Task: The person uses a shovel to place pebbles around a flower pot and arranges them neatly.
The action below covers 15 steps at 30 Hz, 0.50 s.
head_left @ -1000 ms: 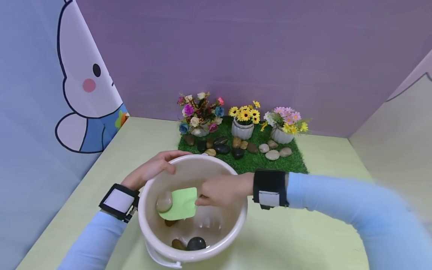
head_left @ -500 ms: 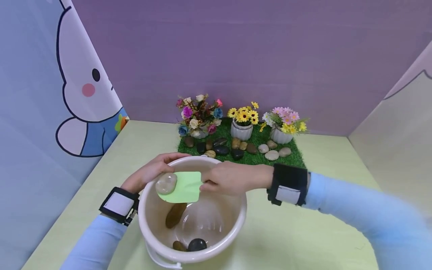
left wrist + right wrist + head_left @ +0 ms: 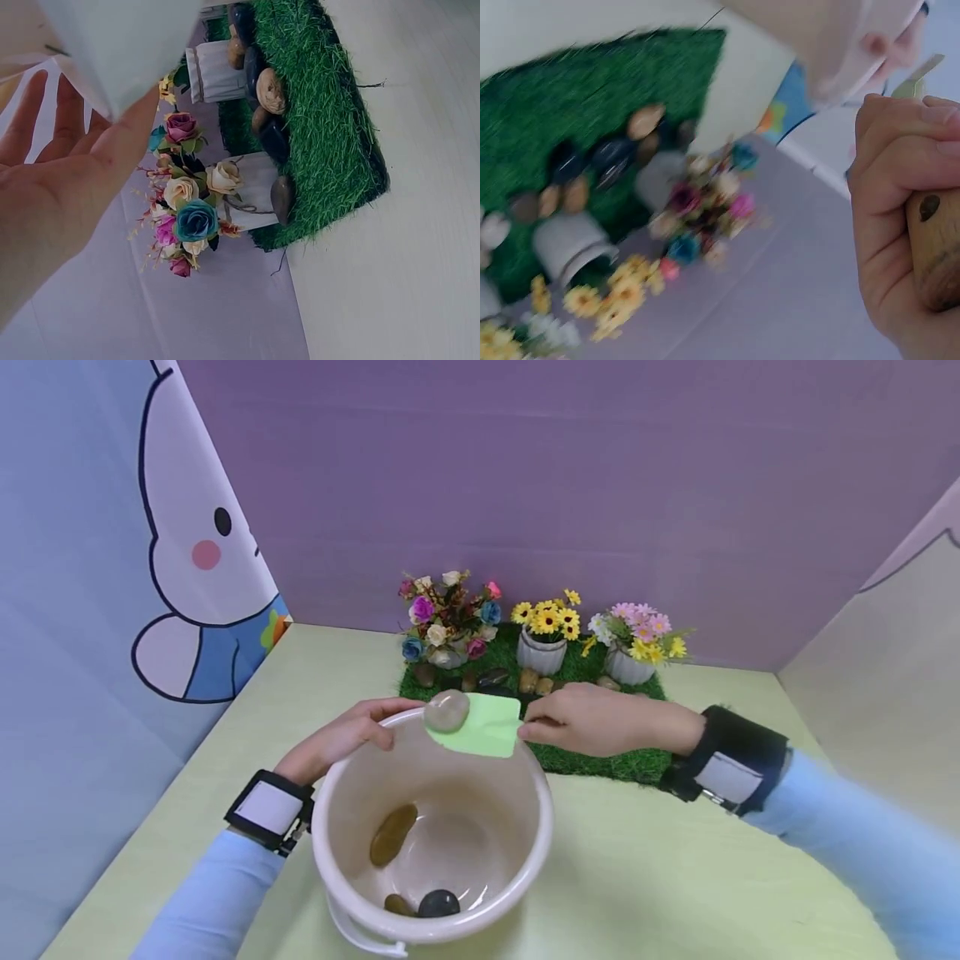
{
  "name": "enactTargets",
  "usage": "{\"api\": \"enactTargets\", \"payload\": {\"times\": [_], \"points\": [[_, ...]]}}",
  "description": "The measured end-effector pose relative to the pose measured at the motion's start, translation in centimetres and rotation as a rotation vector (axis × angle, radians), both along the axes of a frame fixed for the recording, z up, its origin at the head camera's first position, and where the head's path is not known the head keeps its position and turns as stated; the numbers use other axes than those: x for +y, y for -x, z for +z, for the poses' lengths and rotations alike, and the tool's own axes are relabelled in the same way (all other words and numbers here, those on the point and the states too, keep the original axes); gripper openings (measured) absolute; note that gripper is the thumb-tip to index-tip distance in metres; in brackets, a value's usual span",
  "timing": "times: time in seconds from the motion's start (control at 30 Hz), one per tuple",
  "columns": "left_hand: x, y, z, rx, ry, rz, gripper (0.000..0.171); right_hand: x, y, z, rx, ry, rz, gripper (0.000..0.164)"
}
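Note:
My right hand grips a small shovel with a green blade; its wooden handle shows in the right wrist view. A pale rounded stone lies at the blade's far left end, level with the back rim of the cream bucket. My left hand holds that rim at its back left, thumb over the inside and fingers outside. Inside the bucket lie a long brown stone, a smaller brown stone and a black stone.
Behind the bucket lies a green grass mat bearing several stones. Pots of roses, yellow flowers and pink flowers stand along its back, near the purple wall. The bucket's white handle hangs at the front.
My right hand has lifted the shovel, with the pale stone on it, from inside the bucket up and right to its back rim. My left hand stays on the rim.

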<state>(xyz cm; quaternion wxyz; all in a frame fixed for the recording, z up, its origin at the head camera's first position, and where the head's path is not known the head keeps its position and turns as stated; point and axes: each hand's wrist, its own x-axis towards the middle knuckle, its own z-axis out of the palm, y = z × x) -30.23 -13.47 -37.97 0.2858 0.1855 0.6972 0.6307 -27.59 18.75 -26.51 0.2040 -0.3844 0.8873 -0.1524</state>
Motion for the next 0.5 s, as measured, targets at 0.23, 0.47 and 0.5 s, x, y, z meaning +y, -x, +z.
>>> {"api": "enactTargets", "payload": {"times": [0.23,0.47,0.5], "points": [[-0.1,0.1,0.0,0.0,-0.027,-0.015,0.074,3.6,1.3,-0.6,-0.007,-0.026,-0.135,0.028],[-0.1,0.0,0.1,0.022,-0.021,-0.025,0.073,7.0,3.0,-2.5,-0.089,-0.005,-0.265,0.03],[-0.1,0.0,0.1,0.026,-0.023,-0.027,0.073,7.5,3.1,-2.7,-0.091,-0.001,-0.282,0.029]]}}
